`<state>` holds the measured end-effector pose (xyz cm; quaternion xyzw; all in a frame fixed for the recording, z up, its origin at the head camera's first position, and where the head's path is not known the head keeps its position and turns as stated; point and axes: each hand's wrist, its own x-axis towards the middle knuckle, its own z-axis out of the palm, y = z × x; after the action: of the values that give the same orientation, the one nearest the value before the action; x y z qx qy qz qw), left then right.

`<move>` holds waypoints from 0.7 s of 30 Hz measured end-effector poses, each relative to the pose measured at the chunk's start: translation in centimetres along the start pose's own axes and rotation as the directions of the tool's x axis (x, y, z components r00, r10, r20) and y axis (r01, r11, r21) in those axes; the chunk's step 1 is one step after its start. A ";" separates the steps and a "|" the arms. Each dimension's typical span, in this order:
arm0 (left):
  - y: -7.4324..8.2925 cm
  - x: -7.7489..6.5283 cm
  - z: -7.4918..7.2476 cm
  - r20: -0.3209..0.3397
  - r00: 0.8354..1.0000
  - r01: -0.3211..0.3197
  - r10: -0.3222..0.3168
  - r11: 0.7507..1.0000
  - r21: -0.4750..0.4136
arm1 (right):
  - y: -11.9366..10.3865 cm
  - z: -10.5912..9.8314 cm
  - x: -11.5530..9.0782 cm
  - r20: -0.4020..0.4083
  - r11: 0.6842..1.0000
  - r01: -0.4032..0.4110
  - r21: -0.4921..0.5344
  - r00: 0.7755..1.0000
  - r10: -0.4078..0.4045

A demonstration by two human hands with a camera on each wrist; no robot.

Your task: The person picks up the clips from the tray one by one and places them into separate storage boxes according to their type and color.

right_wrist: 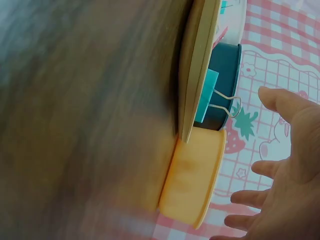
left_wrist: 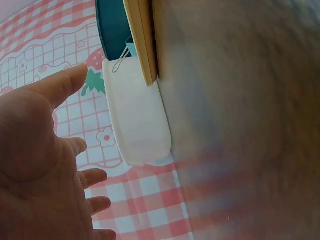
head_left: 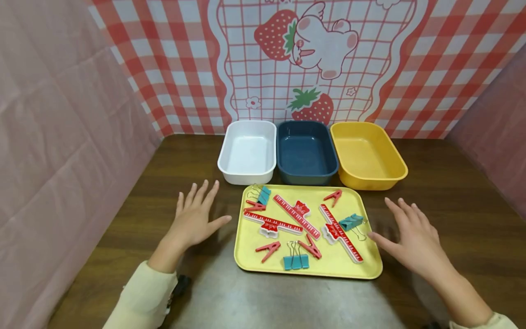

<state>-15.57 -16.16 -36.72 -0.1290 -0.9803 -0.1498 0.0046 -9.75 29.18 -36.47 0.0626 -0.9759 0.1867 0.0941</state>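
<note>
My left hand (head_left: 192,219), fingers spread and holding nothing, hovers left of a yellow tray (head_left: 333,270). Opposite it, my right hand (head_left: 415,242) is likewise spread and bare, its thumb close to the tray's right rim. Three long red clips with a piano-key print lie on the tray: one on the left (head_left: 273,222), one in the middle (head_left: 293,214) and one slanting on the right (head_left: 343,235). Teal binder clips sit at the back left (head_left: 264,195), right (head_left: 351,222) and front (head_left: 296,262). Several small red clothespins (head_left: 268,250) are scattered among them.
Behind the tray stand three bins side by side: white (head_left: 246,178), dark blue (head_left: 308,176) and yellow (head_left: 371,183). A checked strawberry-print cloth (head_left: 185,68) hangs behind the wooden table (head_left: 172,160). Pink cloth (head_left: 61,137) hangs on both sides.
</note>
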 end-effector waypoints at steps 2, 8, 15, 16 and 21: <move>0.0 0.1 0.1 -0.001 1.000 -0.002 0.002 1.000 -0.008 | -0.1 0.1 0.1 0.011 1.000 0.003 0.008 1.000 -0.003; 0.2 0.5 0.2 -0.011 1.000 -0.014 0.013 0.999 -0.052 | -0.2 0.3 0.3 0.020 0.999 0.018 0.036 1.000 -0.019; 0.5 0.8 0.3 -0.017 1.000 -0.024 0.023 0.997 -0.078 | -0.6 0.7 0.4 0.009 0.997 0.035 0.063 0.999 -0.036; 0.6 0.9 0.4 -0.016 1.000 -0.025 0.024 0.996 -0.082 | -0.7 0.7 0.4 0.012 0.997 0.037 0.064 0.999 -0.038; 0.6 1.2 0.5 -0.011 0.999 -0.037 0.036 0.995 -0.096 | -1.2 0.9 0.4 0.018 0.997 0.042 0.067 0.999 -0.043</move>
<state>-16.53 -15.17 -36.93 -0.1464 -0.9693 -0.1975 0.0055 -10.10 27.65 -36.81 0.0882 -0.9685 0.2164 0.0864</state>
